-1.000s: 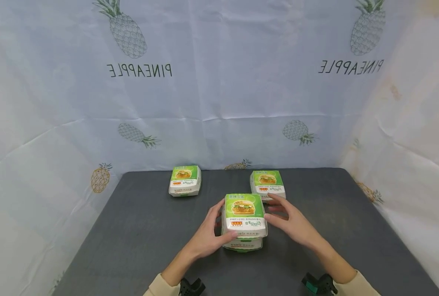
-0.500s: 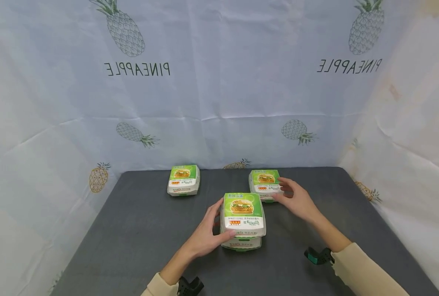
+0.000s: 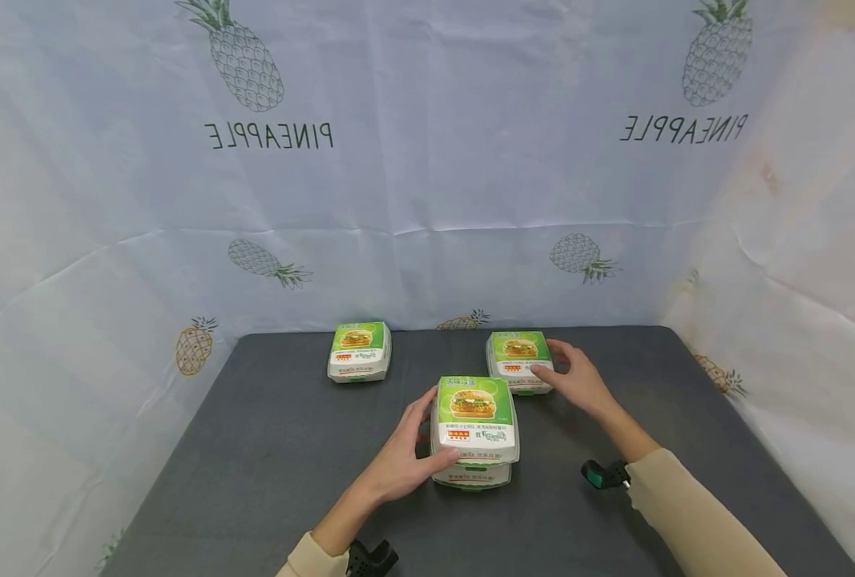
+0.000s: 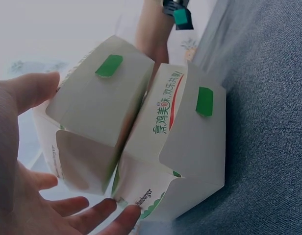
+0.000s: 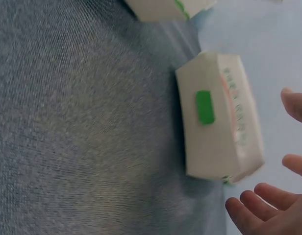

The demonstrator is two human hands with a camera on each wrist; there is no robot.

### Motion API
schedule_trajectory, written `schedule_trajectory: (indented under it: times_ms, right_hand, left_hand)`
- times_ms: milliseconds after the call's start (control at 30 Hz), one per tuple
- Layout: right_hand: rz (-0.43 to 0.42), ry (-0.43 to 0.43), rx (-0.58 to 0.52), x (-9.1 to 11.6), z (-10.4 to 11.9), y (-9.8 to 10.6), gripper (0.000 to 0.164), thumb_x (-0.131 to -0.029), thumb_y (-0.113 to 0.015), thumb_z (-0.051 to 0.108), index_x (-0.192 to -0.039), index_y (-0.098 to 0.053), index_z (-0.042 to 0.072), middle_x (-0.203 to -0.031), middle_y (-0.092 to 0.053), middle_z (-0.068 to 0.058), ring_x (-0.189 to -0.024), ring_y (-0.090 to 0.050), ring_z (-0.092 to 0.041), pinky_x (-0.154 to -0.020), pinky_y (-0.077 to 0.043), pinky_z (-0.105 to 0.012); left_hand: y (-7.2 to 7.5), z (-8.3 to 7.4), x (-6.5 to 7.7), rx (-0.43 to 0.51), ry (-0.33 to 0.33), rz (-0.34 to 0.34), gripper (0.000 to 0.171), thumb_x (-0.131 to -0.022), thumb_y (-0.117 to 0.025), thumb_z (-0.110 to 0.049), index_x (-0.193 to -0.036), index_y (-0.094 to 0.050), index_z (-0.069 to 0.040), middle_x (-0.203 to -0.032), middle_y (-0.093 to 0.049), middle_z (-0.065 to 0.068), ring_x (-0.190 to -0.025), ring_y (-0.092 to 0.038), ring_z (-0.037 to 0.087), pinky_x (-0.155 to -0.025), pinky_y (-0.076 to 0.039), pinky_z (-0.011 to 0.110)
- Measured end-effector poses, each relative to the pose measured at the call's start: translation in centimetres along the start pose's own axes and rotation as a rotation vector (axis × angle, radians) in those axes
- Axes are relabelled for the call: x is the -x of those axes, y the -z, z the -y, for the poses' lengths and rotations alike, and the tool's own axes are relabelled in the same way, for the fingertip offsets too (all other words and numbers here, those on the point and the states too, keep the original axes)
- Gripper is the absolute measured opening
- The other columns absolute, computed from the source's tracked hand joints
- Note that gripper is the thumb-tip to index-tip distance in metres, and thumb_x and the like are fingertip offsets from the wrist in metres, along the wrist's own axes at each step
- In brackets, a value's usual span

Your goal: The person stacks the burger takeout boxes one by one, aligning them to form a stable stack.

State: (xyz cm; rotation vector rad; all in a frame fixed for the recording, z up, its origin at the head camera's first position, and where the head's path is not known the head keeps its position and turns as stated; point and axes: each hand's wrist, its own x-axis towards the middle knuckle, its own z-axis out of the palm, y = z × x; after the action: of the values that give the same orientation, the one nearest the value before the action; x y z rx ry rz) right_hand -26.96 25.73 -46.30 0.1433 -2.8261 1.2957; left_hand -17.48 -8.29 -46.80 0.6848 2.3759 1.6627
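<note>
Two white-and-green burger boxes stand stacked near the middle of the table, the upper burger box (image 3: 474, 417) slightly askew on the lower burger box (image 3: 473, 476). My left hand (image 3: 401, 449) touches the stack's left side, thumb at the front edge of the upper box. In the left wrist view its fingers (image 4: 94, 214) are spread loosely along the boxes' sides. Behind the stack, to the right, sits a third burger box (image 3: 521, 363). My right hand (image 3: 578, 378) is at that box's right side with relaxed fingers; the right wrist view shows the fingertips apart from the box (image 5: 214, 117).
Another burger box (image 3: 359, 353) stands at the back left of the dark table (image 3: 276, 449). Pineapple-printed cloth (image 3: 427, 176) hangs behind the table and along both sides. Black straps with cameras (image 3: 603, 474) are on the wrists.
My right hand has left the stack and moved back and right to the rear right burger box. My left hand stays at the stack, and the boxes have not visibly moved.
</note>
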Motion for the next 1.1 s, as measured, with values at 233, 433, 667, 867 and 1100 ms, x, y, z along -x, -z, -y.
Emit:
schedule_trajectory:
  times_ms: [233,433,667,867,1100]
  right_hand:
    - [0.05,-0.059,-0.07,-0.9,-2.0,-1.2,0.094,-0.097,-0.067,0.05,-0.161,-0.02,0.002,-0.147,-0.042,-0.03,-0.131,-0.048,-0.045,-0.095,-0.047,-0.056]
    - [0.042,-0.072,-0.112,-1.0,-2.3,-1.8,0.097,-0.096,-0.069,0.047,-0.162,-0.014,0.002,-0.134,-0.053,-0.028,-0.116,-0.057,-0.037,-0.088,-0.048,-0.044]
    - [0.013,-0.076,-0.095,-1.2,-2.5,-2.2,0.096,-0.095,-0.071,0.048,-0.162,-0.019,0.002,-0.127,-0.057,-0.025,-0.107,-0.06,-0.031,-0.08,-0.048,-0.036]
    - [-0.014,-0.069,-0.115,-0.8,-2.5,-2.3,0.095,-0.094,-0.072,0.046,-0.161,-0.021,0.003,-0.127,-0.057,-0.026,-0.106,-0.06,-0.031,-0.079,-0.048,-0.036]
    - [-0.048,-0.05,-0.115,-0.5,-2.0,-1.5,0.093,-0.095,-0.072,0.046,-0.161,-0.023,0.002,-0.129,-0.056,-0.027,-0.108,-0.058,-0.033,-0.081,-0.047,-0.036]
  left_hand:
    - [0.0,0.1,0.0,0.004,-0.002,0.012,0.09,-0.095,-0.071,-0.038,-0.164,-0.015,-0.022,-0.159,-0.027,0.007,-0.141,-0.04,0.026,-0.104,-0.045,0.051]
    - [-0.1,0.1,0.0,0.012,-0.001,0.019,0.09,-0.095,-0.071,-0.039,-0.164,-0.014,-0.027,-0.159,-0.027,0.006,-0.142,-0.039,0.026,-0.104,-0.045,0.051]
    - [-0.1,0.3,0.0,0.016,0.002,0.022,0.09,-0.095,-0.071,-0.038,-0.164,-0.014,-0.029,-0.16,-0.026,0.006,-0.142,-0.038,0.026,-0.106,-0.044,0.052]
    - [-0.1,0.2,0.1,0.005,0.0,0.017,0.09,-0.095,-0.071,-0.038,-0.164,-0.014,-0.029,-0.16,-0.026,0.005,-0.141,-0.039,0.025,-0.105,-0.044,0.051]
    - [0.0,0.0,0.1,-0.004,-0.004,0.017,0.09,-0.095,-0.071,-0.039,-0.164,-0.014,-0.026,-0.161,-0.025,0.007,-0.14,-0.04,0.026,-0.106,-0.044,0.052]
